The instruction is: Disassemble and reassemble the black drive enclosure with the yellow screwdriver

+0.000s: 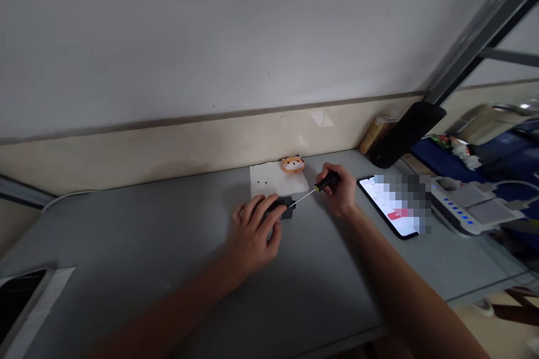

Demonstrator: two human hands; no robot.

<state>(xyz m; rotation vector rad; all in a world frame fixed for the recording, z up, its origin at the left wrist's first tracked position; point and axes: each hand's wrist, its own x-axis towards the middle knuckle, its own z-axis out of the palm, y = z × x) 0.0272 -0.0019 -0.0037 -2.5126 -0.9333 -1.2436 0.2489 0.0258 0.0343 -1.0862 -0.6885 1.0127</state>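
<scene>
My left hand (252, 227) lies over a small dark grey device (283, 206) on the grey table (126, 247), its fingers curled on top and holding it down. My right hand (341, 190) is closed round the black and yellow handle of a thin screwdriver (320, 186). The screwdriver's metal shaft slants down to the left and its tip meets the right end of the device. Just behind lies a white paper sheet (273, 179) with two tiny dark specks on it.
A small orange animal-shaped figure (293, 164) sits on the paper's far edge. A lit phone (389, 207) lies right of my right hand. Farther right are a white device with blue dots (467, 205), a black stand (406, 132) and a brown box (377, 132). A dark screen (19, 297) is at the left edge.
</scene>
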